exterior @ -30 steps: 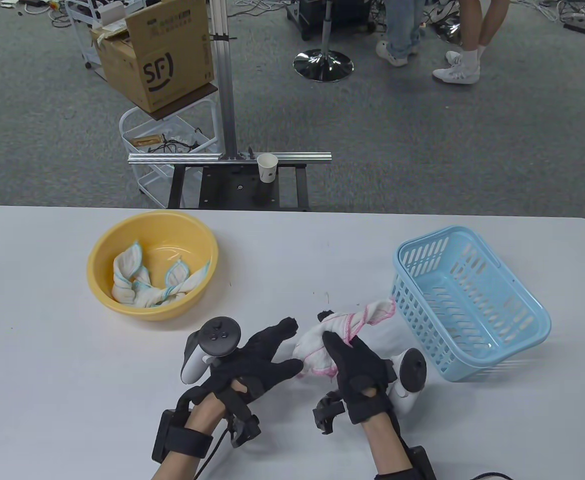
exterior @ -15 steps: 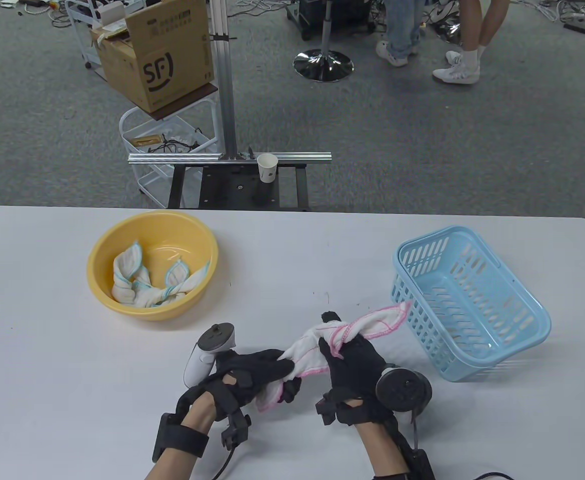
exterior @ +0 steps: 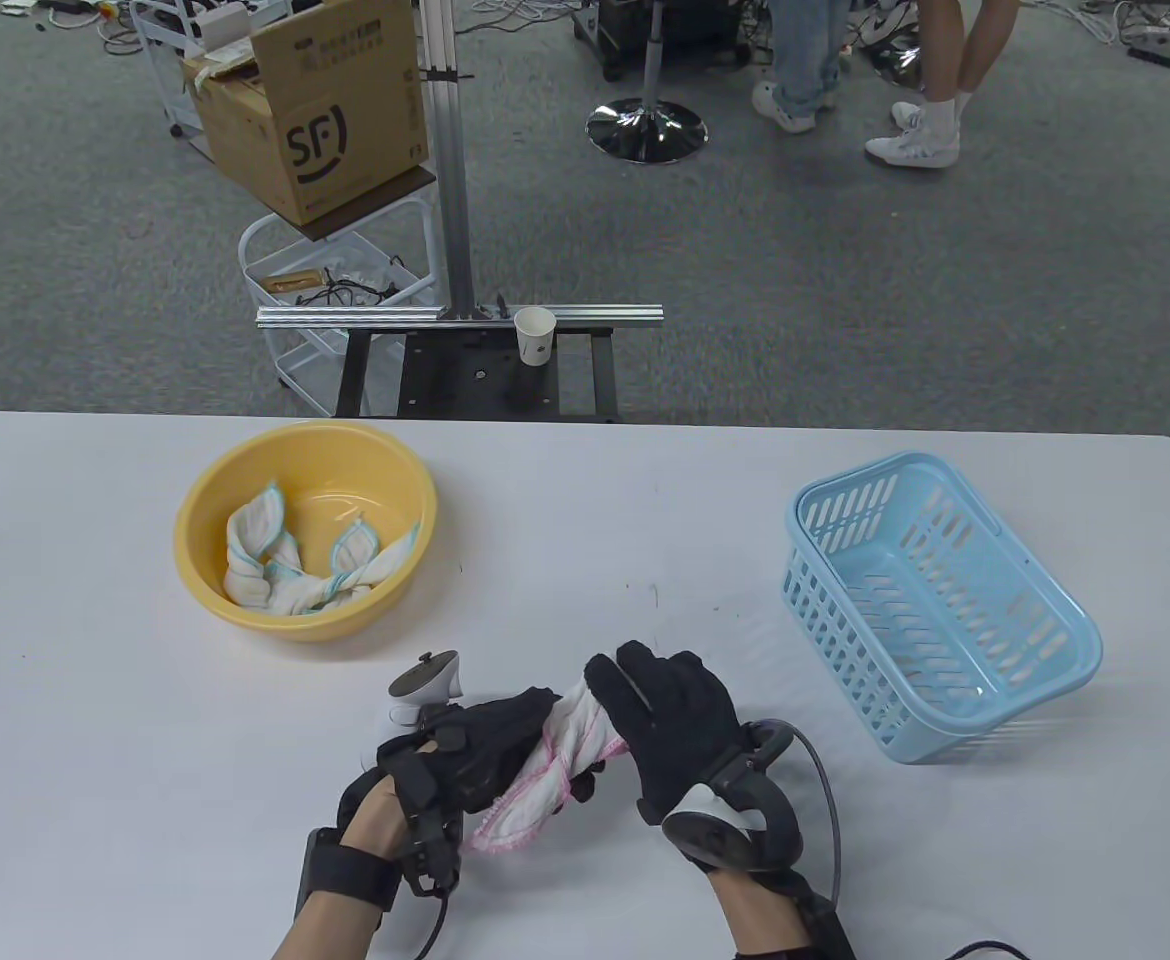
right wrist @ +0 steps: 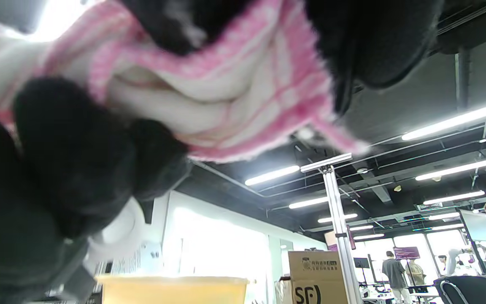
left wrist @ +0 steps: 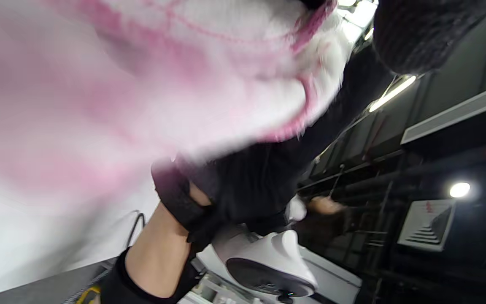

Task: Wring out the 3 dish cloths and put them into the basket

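Observation:
Both hands hold a white dish cloth with pink trim (exterior: 555, 765) above the table's near middle. My left hand (exterior: 490, 745) grips its lower end and my right hand (exterior: 670, 715) grips its upper end, so the cloth is twisted between them. Close up, the pink-trimmed cloth (left wrist: 150, 80) fills the left wrist view, and the same cloth (right wrist: 226, 93) sits between black glove fingers in the right wrist view. Two white cloths with blue trim (exterior: 300, 570) lie in the yellow bowl (exterior: 210, 500) at left. The blue basket (exterior: 1065, 620) at right holds nothing.
The white table (exterior: 95, 700) ends at a far edge, behind which stands a metal frame with a paper cup (exterior: 535, 335). A cardboard box (exterior: 310, 110) on a wire cart and people's legs (exterior: 855, 70) are farther back on the carpet.
The left hand closed around the cloth's near end. The right hand turned over and drew in toward the left, pulling the cloth's loose tail away from the basket into a tight twist.

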Motion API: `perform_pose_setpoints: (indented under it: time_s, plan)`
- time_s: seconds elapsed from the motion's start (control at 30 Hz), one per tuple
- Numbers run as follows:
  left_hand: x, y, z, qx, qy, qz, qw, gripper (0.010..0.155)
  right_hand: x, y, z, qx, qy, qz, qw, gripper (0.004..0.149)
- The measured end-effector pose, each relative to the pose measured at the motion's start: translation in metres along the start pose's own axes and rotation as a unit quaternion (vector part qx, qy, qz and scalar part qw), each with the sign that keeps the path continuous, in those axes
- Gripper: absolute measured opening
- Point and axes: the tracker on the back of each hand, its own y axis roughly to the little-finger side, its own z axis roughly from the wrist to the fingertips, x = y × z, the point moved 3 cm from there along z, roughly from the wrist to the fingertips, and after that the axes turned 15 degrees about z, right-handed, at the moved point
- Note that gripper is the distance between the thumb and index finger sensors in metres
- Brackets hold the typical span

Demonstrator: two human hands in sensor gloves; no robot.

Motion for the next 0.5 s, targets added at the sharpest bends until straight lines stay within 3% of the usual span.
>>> perform_pose_setpoints:
  time_s: [0.1, 0.23, 0.5]
  plan:
    - [0.004, -0.005, 0.004, -0.03, -0.009, 0.078, 0.996, 0.094, -0.005, 0.0, 0.001, -0.006, -0.018, -0.009, 1.0, 0.05]
    - [0.001, -0.009, 0.006, -0.081, -0.068, 0.16, 0.981, 0.074, -0.006, 0.006, 0.0, -0.032, -0.033, -0.003, 0.999, 0.049]
    - [-0.024, -0.006, -0.012, -0.105, -0.154, 0.196, 0.963, 0.061, -0.005, 0.023, -0.004, -0.105, -0.051, 0.058, 0.991, 0.057]
